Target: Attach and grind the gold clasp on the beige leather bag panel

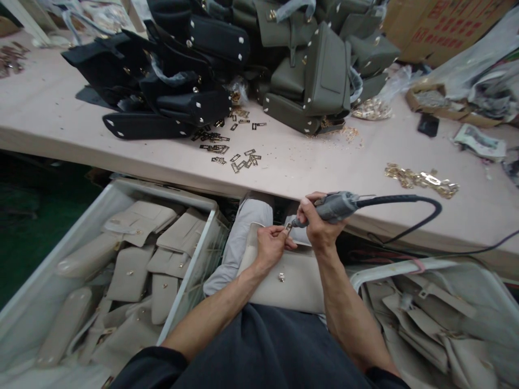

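The R hand (323, 231) has its fingers round the tool (337, 206) & the L hand (270, 247) pinches the clip (288, 227) by the far edge of the bag (298, 286) on the lap (252, 219), best done w/ tip (295, 222) straight, clip flat & a soft push.

Both hands (272, 246) (322, 229) nearly together.

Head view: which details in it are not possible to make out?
All in the head view:
- Tip of the corded power tool: too small and blurred, where it meets the metal plate at the left hand.
- Bottom of the left crate: hidden by beige bags.
- Print on the cardboard box: blurred; top edge cuts the box.
- Flat black object: too small to identify.
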Demonstrator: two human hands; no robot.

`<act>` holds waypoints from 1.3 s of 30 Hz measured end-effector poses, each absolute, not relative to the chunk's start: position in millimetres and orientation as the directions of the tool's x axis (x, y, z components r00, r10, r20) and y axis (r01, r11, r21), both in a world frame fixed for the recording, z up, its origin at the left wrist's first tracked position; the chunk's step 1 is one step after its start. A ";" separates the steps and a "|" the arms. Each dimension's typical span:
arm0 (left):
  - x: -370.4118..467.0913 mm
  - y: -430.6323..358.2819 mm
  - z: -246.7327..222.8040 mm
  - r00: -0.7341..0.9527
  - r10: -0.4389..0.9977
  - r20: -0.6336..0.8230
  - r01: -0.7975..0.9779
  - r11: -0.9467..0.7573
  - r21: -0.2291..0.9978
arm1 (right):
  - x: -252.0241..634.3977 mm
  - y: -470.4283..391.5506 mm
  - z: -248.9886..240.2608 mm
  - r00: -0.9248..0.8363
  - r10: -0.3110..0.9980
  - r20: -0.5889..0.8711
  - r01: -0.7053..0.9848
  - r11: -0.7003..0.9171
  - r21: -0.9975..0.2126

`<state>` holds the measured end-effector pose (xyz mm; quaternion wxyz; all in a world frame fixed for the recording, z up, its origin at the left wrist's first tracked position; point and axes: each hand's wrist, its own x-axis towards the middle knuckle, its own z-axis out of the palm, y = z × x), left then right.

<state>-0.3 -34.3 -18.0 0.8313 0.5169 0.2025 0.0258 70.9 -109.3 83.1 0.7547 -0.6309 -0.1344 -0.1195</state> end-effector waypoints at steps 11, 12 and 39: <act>-4.9 -31.6 -17.7 0.940 0.219 -0.260 0.144 0.435 0.889 | 79.0 -111.3 81.2 0.912 0.231 0.339 0.302 0.181 -0.936; -4.9 -31.5 -18.7 0.941 0.217 -0.260 0.144 0.438 0.887 | 78.4 -110.5 80.8 0.916 0.221 0.336 0.301 0.176 -0.937; 0.1 -19.0 -28.5 0.953 0.158 -0.257 0.175 0.402 0.899 | 162.9 -236.7 111.3 0.942 -0.336 -0.012 0.239 0.693 -0.681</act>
